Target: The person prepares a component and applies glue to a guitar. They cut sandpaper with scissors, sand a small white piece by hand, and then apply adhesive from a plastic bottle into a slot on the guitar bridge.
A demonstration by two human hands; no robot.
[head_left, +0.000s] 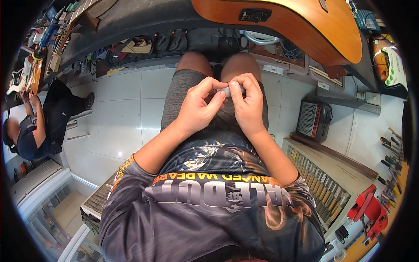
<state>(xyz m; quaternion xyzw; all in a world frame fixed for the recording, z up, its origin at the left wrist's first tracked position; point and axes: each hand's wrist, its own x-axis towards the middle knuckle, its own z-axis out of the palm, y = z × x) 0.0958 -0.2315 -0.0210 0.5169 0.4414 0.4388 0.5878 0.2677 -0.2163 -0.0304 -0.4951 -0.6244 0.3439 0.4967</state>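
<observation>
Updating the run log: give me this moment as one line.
left hand: pinching small pale piece | right hand: pinching same piece | position: over lap | nearby: acoustic guitar on bench above

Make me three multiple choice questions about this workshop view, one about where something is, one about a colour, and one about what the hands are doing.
1. Where is the acoustic guitar?
A. On the bench above the knees
B. On the floor
C. In the lap

2. What colour is the vise at lower right?
A. Blue
B. Red
C. Green

3. How do the hands stand?
A. Apart, empty
B. Together, pinching a small pale object
C. Flat on the thighs

A: the acoustic guitar lies on the bench.
B: the vise is red.
B: the left hand and right hand pinch the small pale object.
</observation>
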